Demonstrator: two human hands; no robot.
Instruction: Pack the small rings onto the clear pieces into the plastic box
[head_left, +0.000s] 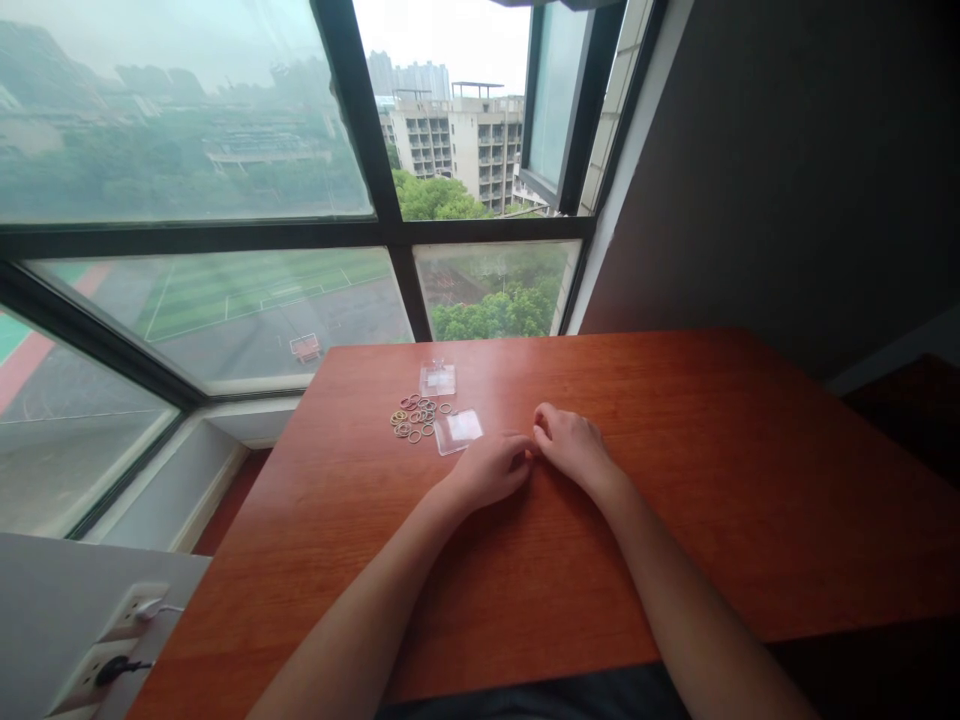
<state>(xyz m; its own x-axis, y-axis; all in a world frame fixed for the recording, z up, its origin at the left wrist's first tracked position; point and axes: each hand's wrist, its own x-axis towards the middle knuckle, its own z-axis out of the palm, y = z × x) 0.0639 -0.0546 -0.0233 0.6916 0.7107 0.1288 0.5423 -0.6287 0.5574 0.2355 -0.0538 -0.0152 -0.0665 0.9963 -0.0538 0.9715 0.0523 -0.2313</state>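
My left hand (493,468) rests low over the wooden table, fingers curled inward. Close beside it on the right, my right hand (571,442) is also curled, thumb and fingertips together. The fingertips of both hands nearly meet; anything pinched there is hidden or too small to make out. Left of my left hand lies a clear plastic case (459,430) with a whitish patch. A loose cluster of metal rings (415,418), silvery with some yellowish and reddish ones, is spread just beyond. Behind the rings sits a second clear plastic case (437,379).
The reddish-brown table (720,470) ends at a window (390,235) with dark frames. A dark wall (787,180) stands on the right. Wall sockets with plugs (116,668) are below the table's left edge.
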